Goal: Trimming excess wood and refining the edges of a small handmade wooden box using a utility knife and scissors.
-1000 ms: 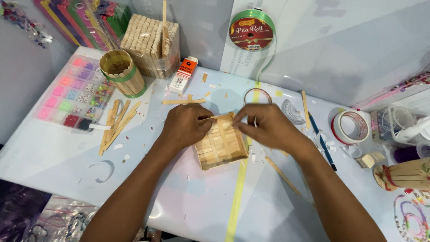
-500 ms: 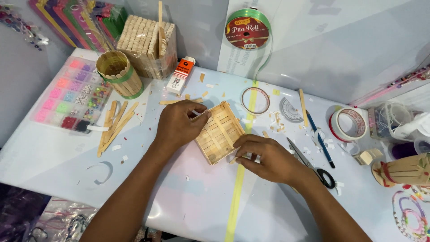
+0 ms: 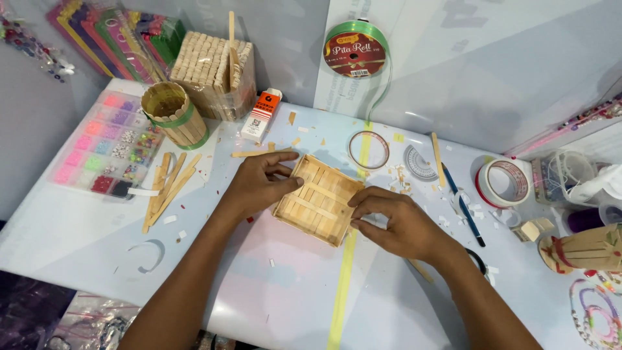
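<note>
Cluttering the pale craft table (image 3: 84, 240), wooden sticks (image 3: 165, 188), seemingly loose, bead box (image 3: 103, 146).

I saw a small white-and-orange glue box (image 3: 260, 115) lying beside the stick-clad cup (image 3: 173, 114), and the green ribbon spool's round red label (image 3: 355, 54) against the wall.

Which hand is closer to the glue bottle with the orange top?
Left. The left hand holds the stick tray's upper-left edge, just below the glue bottle. The right hand grips the tray's lower-right side, farther away.
</note>
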